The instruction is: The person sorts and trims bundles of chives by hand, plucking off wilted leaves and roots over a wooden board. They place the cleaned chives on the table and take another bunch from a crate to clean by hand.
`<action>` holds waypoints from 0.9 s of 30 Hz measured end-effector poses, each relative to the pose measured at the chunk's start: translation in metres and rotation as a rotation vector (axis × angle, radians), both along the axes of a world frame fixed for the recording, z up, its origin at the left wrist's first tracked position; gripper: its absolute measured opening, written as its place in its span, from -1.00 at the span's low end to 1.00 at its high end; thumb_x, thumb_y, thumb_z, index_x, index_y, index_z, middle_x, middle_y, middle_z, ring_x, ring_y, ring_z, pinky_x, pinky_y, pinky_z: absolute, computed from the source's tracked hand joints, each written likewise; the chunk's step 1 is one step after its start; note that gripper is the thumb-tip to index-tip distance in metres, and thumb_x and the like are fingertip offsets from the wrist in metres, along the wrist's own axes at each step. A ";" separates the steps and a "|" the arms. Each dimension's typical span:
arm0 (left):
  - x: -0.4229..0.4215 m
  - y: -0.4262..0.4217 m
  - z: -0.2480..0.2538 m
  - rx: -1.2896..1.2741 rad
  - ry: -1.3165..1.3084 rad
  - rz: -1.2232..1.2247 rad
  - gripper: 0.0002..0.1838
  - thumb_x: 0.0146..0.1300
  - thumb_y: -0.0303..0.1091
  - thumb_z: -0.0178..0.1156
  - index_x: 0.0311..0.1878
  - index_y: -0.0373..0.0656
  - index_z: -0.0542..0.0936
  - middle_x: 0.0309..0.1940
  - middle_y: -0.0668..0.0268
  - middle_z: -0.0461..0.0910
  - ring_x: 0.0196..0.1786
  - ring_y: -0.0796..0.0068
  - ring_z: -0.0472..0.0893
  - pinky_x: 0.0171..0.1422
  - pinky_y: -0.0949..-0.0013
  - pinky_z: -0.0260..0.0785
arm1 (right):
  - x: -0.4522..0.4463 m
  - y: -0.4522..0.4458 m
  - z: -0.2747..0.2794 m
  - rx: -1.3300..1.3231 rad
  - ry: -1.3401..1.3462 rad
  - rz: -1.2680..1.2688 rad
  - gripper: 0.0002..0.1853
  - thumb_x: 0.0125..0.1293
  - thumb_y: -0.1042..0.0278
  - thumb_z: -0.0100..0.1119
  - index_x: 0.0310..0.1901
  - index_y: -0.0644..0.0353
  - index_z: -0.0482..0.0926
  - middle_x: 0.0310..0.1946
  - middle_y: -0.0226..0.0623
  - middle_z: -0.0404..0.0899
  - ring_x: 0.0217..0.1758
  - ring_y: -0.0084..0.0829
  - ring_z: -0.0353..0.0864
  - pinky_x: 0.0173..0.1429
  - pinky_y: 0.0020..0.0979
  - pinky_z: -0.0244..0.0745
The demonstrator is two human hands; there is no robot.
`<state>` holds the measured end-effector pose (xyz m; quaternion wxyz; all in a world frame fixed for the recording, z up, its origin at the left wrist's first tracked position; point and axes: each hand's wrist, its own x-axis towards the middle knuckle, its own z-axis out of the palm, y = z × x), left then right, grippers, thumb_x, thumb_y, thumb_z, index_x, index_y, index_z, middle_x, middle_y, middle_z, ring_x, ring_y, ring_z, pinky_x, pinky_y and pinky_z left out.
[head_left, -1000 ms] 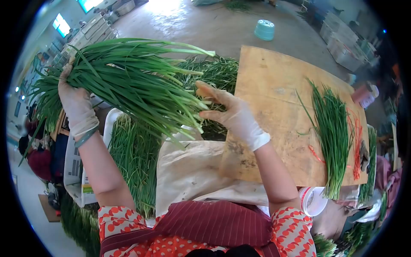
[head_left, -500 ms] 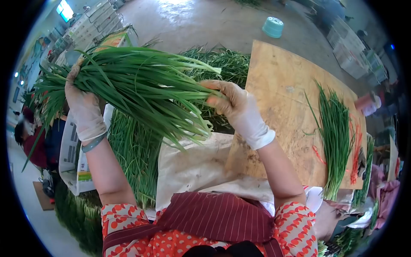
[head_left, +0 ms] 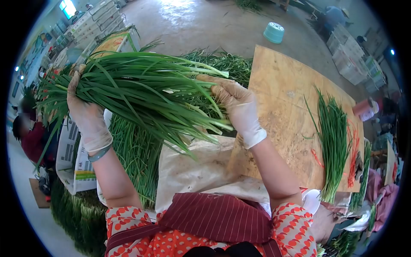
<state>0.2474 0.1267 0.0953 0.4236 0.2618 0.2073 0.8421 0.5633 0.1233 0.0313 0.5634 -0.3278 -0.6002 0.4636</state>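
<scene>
A large loose bunch of garlic chives [head_left: 132, 92], long flat green leaves with pale stem ends, is held up in front of me. My left hand [head_left: 87, 118], in a thin whitish glove, is closed around the leafy side, its thumb up over the bunch. At the pale ends on the other side, my gloved right hand [head_left: 239, 105] pinches some stems, fingers bent together. Some stem ends stick out below that hand. A smaller bundle of chives [head_left: 333, 143] lies on the wooden board [head_left: 291, 103] to the right, next to red ties [head_left: 353, 147].
More chives [head_left: 137, 158] lie below my left forearm, beside a white crate [head_left: 77, 171]. Loose leaves [head_left: 231, 64] are heaped behind the board. A turquoise tub [head_left: 274, 33] stands on the floor. A pink spool [head_left: 364, 109] is at the board's right. Another person [head_left: 32, 139] is at far left.
My right hand has shifted slightly right and its fingers have changed position on the stem ends. The stems have spread a little; my left hand keeps its hold. The view has tilted slightly.
</scene>
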 end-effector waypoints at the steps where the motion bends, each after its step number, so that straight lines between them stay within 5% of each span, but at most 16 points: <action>1: 0.004 -0.004 -0.001 0.017 0.039 0.033 -0.76 0.24 -0.51 0.01 -0.04 -0.34 0.50 -0.05 0.17 0.56 0.01 0.34 0.55 0.22 0.25 0.38 | -0.002 -0.001 0.001 -0.161 0.148 0.039 -0.76 0.32 0.41 0.09 -0.02 0.26 0.59 -0.10 -0.36 0.62 -0.12 -0.57 0.54 0.02 -0.56 0.42; 8: -0.011 -0.008 -0.007 0.021 -0.063 -0.035 -0.78 0.22 -0.49 0.05 -0.10 -0.34 0.53 -0.13 0.17 0.60 -0.01 0.31 0.55 0.20 0.19 0.38 | -0.017 -0.004 0.017 -0.257 0.365 -0.014 -0.77 0.34 0.36 0.07 -0.09 0.29 0.61 -0.16 -0.35 0.64 -0.14 -0.60 0.54 0.03 -0.56 0.42; 15: -0.013 -0.009 -0.020 -0.015 -0.006 0.070 -0.77 0.23 -0.47 0.03 -0.09 -0.35 0.53 -0.11 0.17 0.60 0.00 0.30 0.55 0.21 0.19 0.37 | 0.005 0.017 0.012 0.028 0.149 -0.356 -0.78 0.33 0.28 0.08 -0.23 0.25 0.63 -0.27 -0.36 0.65 -0.20 -0.56 0.52 0.07 -0.49 0.37; 20: -0.050 -0.006 -0.042 -0.043 0.109 0.094 -0.52 0.13 -0.63 0.14 0.16 -0.38 0.32 0.11 0.11 0.45 0.10 0.38 0.49 0.25 0.37 0.35 | 0.084 0.057 -0.021 0.009 0.382 -0.620 -0.70 0.36 0.14 0.03 -0.12 0.17 0.62 -0.50 -0.44 0.54 -0.38 -0.62 0.47 -0.14 -0.55 0.43; 21: -0.047 -0.007 -0.042 -0.045 0.109 0.100 -0.52 0.13 -0.63 0.14 0.16 -0.38 0.32 0.11 0.11 0.45 0.10 0.38 0.49 0.25 0.37 0.35 | 0.098 0.065 -0.033 -0.049 0.124 -0.690 -0.73 0.33 0.21 0.05 -0.10 0.19 0.61 -0.35 -0.35 0.60 -0.26 -0.54 0.53 -0.02 -0.43 0.42; 23: -0.026 -0.017 -0.040 -0.165 0.707 0.494 -0.63 0.16 -0.66 0.05 0.07 -0.37 0.38 0.02 0.09 0.50 0.04 0.33 0.53 0.15 0.25 0.44 | 0.106 0.068 -0.056 -0.117 -0.140 -0.747 -0.74 0.30 0.27 0.08 -0.08 0.20 0.60 -0.20 -0.26 0.65 -0.15 -0.46 0.59 0.10 -0.32 0.42; 25: -0.038 -0.011 -0.043 -0.157 0.640 0.466 -0.58 0.14 -0.71 0.04 0.11 -0.36 0.34 0.05 0.08 0.47 0.05 0.32 0.52 0.15 0.28 0.45 | 0.101 0.062 -0.068 -0.310 -1.423 -0.615 -0.71 0.28 0.28 0.11 0.00 0.17 0.58 -0.14 -0.26 0.64 -0.07 -0.47 0.59 0.11 -0.37 0.41; 27: -0.040 -0.010 -0.045 -0.154 0.574 0.437 -0.52 0.11 -0.77 0.02 0.15 -0.35 0.30 0.08 0.06 0.43 0.06 0.32 0.51 0.14 0.30 0.45 | 0.086 0.040 -0.070 -0.063 -0.997 -0.496 -0.68 0.24 0.28 0.16 0.03 0.11 0.57 -0.13 -0.21 0.64 -0.09 -0.41 0.61 0.05 -0.46 0.43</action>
